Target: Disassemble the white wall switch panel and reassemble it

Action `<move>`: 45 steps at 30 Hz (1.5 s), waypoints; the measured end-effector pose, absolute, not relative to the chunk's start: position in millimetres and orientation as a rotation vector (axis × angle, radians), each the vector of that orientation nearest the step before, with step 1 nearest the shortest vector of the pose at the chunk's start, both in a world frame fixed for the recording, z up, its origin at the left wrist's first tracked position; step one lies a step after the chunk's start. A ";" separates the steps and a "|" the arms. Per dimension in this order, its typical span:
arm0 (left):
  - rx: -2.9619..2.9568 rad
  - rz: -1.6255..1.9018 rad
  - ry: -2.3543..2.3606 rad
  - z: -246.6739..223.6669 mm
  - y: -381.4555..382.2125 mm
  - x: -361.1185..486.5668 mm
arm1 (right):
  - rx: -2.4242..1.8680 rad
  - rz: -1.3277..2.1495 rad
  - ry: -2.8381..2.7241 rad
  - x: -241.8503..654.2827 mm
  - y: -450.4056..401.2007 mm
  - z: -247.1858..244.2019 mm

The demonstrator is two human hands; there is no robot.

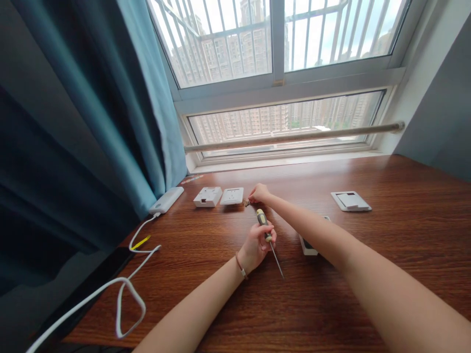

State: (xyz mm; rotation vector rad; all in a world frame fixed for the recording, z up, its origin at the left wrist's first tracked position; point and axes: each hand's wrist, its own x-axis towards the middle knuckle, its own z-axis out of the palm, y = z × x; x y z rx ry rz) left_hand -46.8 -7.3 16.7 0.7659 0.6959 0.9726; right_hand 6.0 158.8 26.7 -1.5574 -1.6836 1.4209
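Note:
My left hand (256,245) is wrapped around a screwdriver (262,220) with a yellow and grey handle. Its thin metal shaft slants down to the right, tip toward me. Farther out, my right hand (259,193) reaches across to a small heap of screws (246,202), thumb and fingers pinched together at the heap's edge. Whether a screw sits between those fingertips is too small to see. Just left of the screws lies a white socket plate (232,195), and beside it a white box-shaped socket base (208,196).
At right on the wooden desk (405,235) lies a white switch panel (351,201). My right forearm partly covers a white box (308,246). A white power bank (167,200) with a white cable (127,282) and a yellow strip (141,242) are at left, by the blue curtain (147,98).

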 end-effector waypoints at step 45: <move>2.075 0.794 0.806 12.8 1.6 -3.2 | -2.134 0.043 -1.906 251.9 15.5 2.6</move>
